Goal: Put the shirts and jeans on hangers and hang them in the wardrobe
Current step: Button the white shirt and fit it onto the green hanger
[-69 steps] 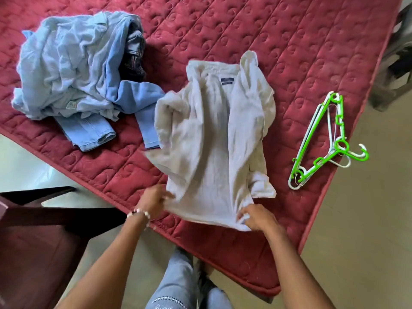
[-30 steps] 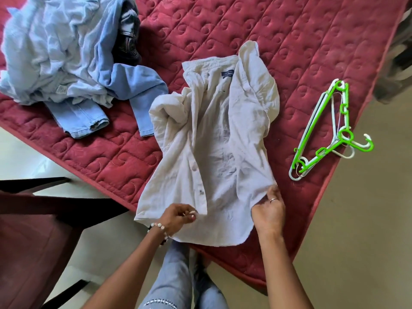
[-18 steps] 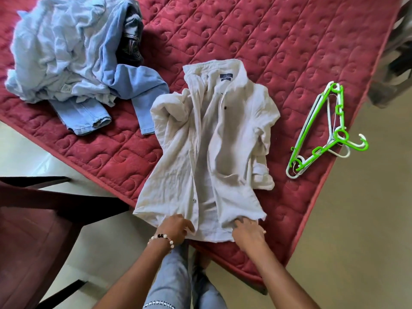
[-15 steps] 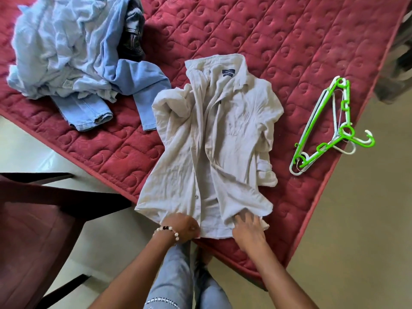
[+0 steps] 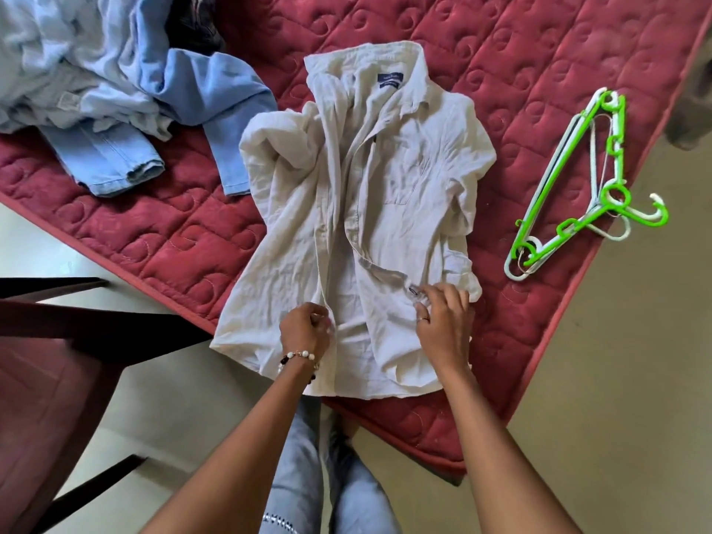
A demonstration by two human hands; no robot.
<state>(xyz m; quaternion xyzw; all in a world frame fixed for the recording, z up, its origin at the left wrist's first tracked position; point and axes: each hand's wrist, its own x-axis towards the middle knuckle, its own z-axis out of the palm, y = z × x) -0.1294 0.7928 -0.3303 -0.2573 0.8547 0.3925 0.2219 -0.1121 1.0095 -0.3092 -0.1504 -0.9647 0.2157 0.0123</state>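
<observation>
A cream button-up shirt [image 5: 385, 179] lies front-up on the red quilted mattress [image 5: 501, 71], collar away from me, hem hanging over the near edge. My left hand [image 5: 306, 329] pinches the left front edge near the hem. My right hand [image 5: 443, 321] pinches the right front placket by a button, fingers curled on the cloth. A stack of green and white plastic hangers [image 5: 574, 194] lies to the right of the shirt. A heap of light blue shirts and jeans [image 5: 115, 90] sits at the upper left.
A dark wooden chair [image 5: 50, 360] stands at the left, close to the mattress edge. Pale floor [image 5: 616, 379] runs along the right and in front. Another piece of furniture [image 5: 693, 102] shows at the far right edge.
The shirt was turned and spread front-up with its collar away from me. Both hands moved up from the hem to the front edges, the right now at the button placket.
</observation>
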